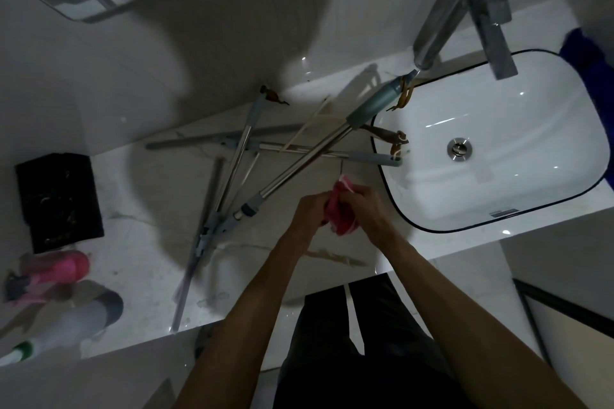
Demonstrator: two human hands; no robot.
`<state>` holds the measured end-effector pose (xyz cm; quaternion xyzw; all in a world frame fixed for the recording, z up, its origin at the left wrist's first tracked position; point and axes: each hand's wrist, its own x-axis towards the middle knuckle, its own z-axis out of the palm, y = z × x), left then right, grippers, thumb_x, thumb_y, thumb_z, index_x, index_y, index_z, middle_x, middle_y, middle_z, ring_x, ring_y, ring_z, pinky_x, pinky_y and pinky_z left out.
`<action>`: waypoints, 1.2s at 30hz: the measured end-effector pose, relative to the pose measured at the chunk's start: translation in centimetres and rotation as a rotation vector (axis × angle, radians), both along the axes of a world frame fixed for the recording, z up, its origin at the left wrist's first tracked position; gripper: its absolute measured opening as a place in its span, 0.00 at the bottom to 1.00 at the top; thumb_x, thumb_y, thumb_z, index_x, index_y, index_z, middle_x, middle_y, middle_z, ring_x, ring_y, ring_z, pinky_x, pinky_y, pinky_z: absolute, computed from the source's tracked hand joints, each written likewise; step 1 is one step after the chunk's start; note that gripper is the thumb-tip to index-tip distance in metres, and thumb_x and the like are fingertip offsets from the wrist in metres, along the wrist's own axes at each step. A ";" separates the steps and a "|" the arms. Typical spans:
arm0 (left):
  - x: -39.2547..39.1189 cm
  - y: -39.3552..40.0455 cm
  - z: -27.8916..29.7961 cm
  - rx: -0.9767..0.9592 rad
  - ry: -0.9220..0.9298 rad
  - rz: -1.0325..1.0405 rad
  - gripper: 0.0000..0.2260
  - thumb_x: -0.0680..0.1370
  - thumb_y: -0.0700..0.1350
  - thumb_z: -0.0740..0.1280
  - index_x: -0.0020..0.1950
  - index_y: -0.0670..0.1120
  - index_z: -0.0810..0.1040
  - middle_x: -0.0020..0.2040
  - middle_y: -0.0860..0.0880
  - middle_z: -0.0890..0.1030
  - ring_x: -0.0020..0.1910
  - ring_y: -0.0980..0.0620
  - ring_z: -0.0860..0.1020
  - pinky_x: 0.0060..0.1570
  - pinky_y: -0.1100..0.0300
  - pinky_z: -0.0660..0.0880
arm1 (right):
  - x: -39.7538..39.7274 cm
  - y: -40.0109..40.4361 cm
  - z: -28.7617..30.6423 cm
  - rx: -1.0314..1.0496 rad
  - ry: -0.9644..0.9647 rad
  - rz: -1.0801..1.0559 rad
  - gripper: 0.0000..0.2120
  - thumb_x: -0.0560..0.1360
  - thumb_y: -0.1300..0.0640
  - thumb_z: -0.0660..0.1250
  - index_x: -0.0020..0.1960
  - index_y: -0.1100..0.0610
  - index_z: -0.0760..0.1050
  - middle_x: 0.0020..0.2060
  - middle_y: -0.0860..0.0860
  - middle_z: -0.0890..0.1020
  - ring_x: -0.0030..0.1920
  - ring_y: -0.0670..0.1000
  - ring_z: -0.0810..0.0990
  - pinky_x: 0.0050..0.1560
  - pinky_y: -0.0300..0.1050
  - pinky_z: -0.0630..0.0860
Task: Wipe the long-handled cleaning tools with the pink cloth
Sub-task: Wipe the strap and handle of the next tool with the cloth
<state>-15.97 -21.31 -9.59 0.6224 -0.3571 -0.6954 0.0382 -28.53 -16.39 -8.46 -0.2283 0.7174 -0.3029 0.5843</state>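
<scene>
Several long-handled cleaning tools [299, 159] with metal shafts and grey-green grips lie crossed in a pile on the white marble counter [139, 242], left of the sink. One grip end [375, 103] points toward the tap. The pink cloth [342, 212] is bunched up between both hands, just in front of the pile. My left hand [310, 211] grips its left side and my right hand [370, 209] grips its right side. The cloth sits close to the lower end of one shaft, apart from it.
A white sink [498, 149] with a dark rim and a chrome tap [465, 10] lies to the right. A black box [58, 199], a pink bottle [56, 267] and a white bottle [76, 315] stand at the counter's left. A blue item [588, 53] sits at the far right.
</scene>
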 end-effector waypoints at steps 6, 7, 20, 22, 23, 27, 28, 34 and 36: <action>1.5 0.0 0.4 0.061 0.060 0.313 0.15 0.84 0.45 0.60 0.38 0.46 0.75 0.35 0.49 0.78 0.37 0.52 0.77 0.38 0.58 0.73 | -0.1 -0.3 1.5 0.022 -0.003 0.021 0.11 0.69 0.49 0.65 0.41 0.54 0.82 0.42 0.61 0.85 0.45 0.64 0.84 0.50 0.59 0.81; 1.9 0.0 0.5 0.049 0.063 0.329 0.14 0.84 0.45 0.60 0.38 0.45 0.74 0.37 0.48 0.77 0.38 0.51 0.76 0.39 0.57 0.74 | 0.0 -0.3 1.5 0.012 -0.003 0.029 0.12 0.67 0.48 0.64 0.40 0.55 0.82 0.42 0.62 0.85 0.45 0.64 0.84 0.51 0.62 0.80; 6.0 -1.4 6.1 -0.090 -0.032 -0.138 0.10 0.83 0.41 0.60 0.57 0.41 0.80 0.45 0.45 0.81 0.41 0.50 0.80 0.35 0.59 0.78 | 3.4 -0.6 6.0 -0.043 -0.001 0.159 0.16 0.66 0.48 0.61 0.37 0.60 0.79 0.34 0.59 0.80 0.36 0.58 0.78 0.44 0.53 0.75; 7.0 -1.6 7.5 -0.201 -0.070 -0.229 0.09 0.82 0.40 0.63 0.53 0.40 0.82 0.40 0.45 0.81 0.36 0.51 0.79 0.32 0.61 0.77 | 3.5 -1.0 7.0 -0.054 0.002 0.147 0.17 0.66 0.46 0.61 0.39 0.59 0.80 0.37 0.58 0.83 0.39 0.61 0.81 0.47 0.55 0.78; 7.6 -1.8 8.3 -0.259 -0.094 -0.261 0.08 0.81 0.40 0.64 0.50 0.39 0.82 0.38 0.46 0.81 0.33 0.51 0.79 0.30 0.63 0.76 | 3.6 -1.2 7.7 -0.078 -0.002 0.135 0.16 0.67 0.47 0.61 0.40 0.58 0.81 0.38 0.58 0.83 0.41 0.60 0.82 0.48 0.54 0.79; 9.7 -2.5 12.0 -0.441 -0.070 -0.239 0.04 0.75 0.39 0.71 0.40 0.42 0.80 0.29 0.51 0.78 0.27 0.55 0.77 0.27 0.64 0.72 | 4.7 -2.5 9.1 -0.151 -0.025 -0.025 0.11 0.78 0.60 0.62 0.44 0.66 0.79 0.39 0.59 0.82 0.42 0.59 0.81 0.50 0.57 0.80; 10.0 -2.8 13.2 -0.472 -0.049 -0.202 0.04 0.75 0.37 0.70 0.41 0.39 0.80 0.28 0.51 0.78 0.26 0.57 0.77 0.26 0.66 0.71 | 5.3 -2.8 9.5 -0.154 -0.028 -0.054 0.11 0.79 0.60 0.61 0.43 0.65 0.79 0.37 0.57 0.81 0.40 0.57 0.80 0.48 0.55 0.79; 10.9 -3.7 17.3 -0.584 0.104 -0.036 0.08 0.76 0.33 0.67 0.37 0.36 0.78 0.28 0.48 0.78 0.27 0.53 0.78 0.31 0.64 0.72 | 7.8 -4.3 12.8 -0.195 -0.075 -0.106 0.16 0.83 0.54 0.59 0.43 0.63 0.78 0.30 0.54 0.76 0.30 0.51 0.77 0.41 0.44 0.80; 11.2 -4.1 18.4 -0.650 0.162 0.044 0.06 0.75 0.35 0.68 0.38 0.38 0.78 0.29 0.48 0.77 0.28 0.54 0.75 0.33 0.62 0.71 | 8.2 -5.1 13.7 -0.199 -0.095 -0.154 0.14 0.83 0.54 0.60 0.45 0.61 0.77 0.31 0.52 0.76 0.32 0.52 0.76 0.45 0.51 0.80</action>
